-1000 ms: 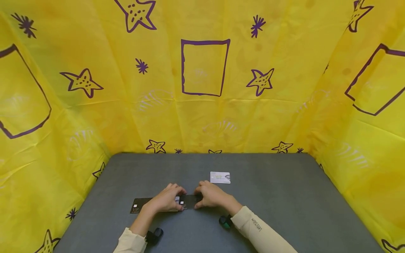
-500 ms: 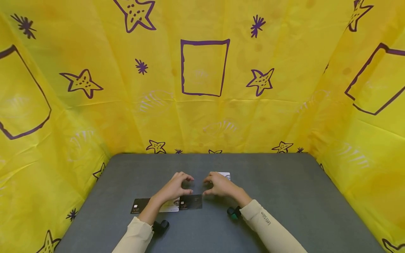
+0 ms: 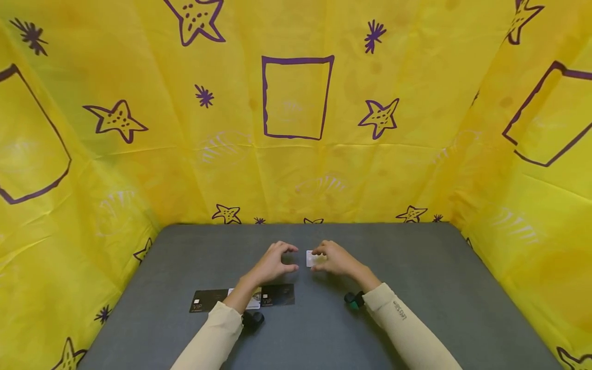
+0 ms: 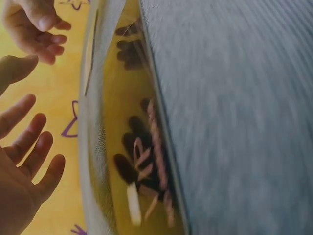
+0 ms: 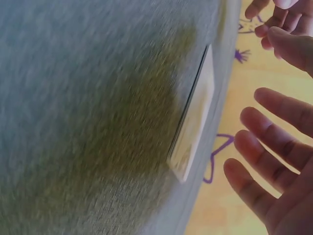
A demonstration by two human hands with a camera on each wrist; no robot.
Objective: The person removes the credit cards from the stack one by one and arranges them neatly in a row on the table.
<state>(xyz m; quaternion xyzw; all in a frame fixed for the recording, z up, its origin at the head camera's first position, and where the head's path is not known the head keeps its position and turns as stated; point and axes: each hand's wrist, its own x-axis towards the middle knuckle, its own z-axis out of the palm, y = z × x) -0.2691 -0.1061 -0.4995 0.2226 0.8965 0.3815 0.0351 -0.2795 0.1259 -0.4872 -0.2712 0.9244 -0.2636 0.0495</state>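
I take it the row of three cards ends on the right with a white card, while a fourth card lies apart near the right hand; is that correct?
Not quite: the head view shows that white card in the middle, and a dark card at the right end. The fourth card does lie apart, near the right hand.

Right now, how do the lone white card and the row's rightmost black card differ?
The white card lies apart, farther back on the table; the black card ends a row of cards. In the head view, the right hand partly hides the white card; the black card shows whole. Both lie flat.
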